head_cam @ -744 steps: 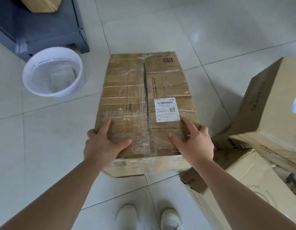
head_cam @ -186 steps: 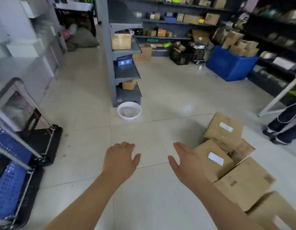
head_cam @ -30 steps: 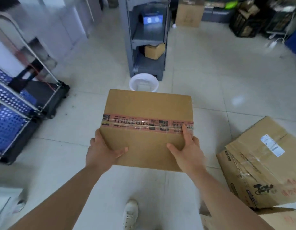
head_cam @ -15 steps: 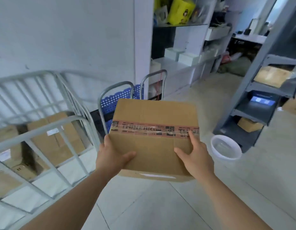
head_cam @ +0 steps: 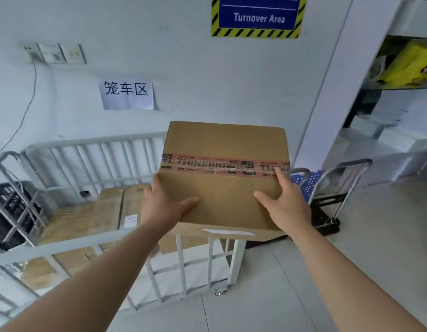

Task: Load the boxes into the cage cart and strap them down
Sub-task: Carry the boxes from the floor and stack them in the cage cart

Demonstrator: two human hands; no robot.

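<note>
Head view: left hand (head_cam: 163,207) and right hand (head_cam: 285,204) grip the cardboard box (head_cam: 225,173) at its near corners. Fingers beneath are hidden. Cage cart (head_cam: 92,142) at left is cut off.

Ahead of you, a blue "Turnover Area" sign (head_cam: 258,15) hangs on the white wall, with a paper notice (head_cam: 127,94) below and to its left. Further left are wall sockets (head_cam: 54,52) with a thin cable (head_cam: 28,104) hanging down. On your right, a folded hand trolley (head_cam: 332,200) stands beside shelving (head_cam: 375,140) that holds a yellow package (head_cam: 406,65). At the far left sit black crates (head_cam: 6,212).
</note>
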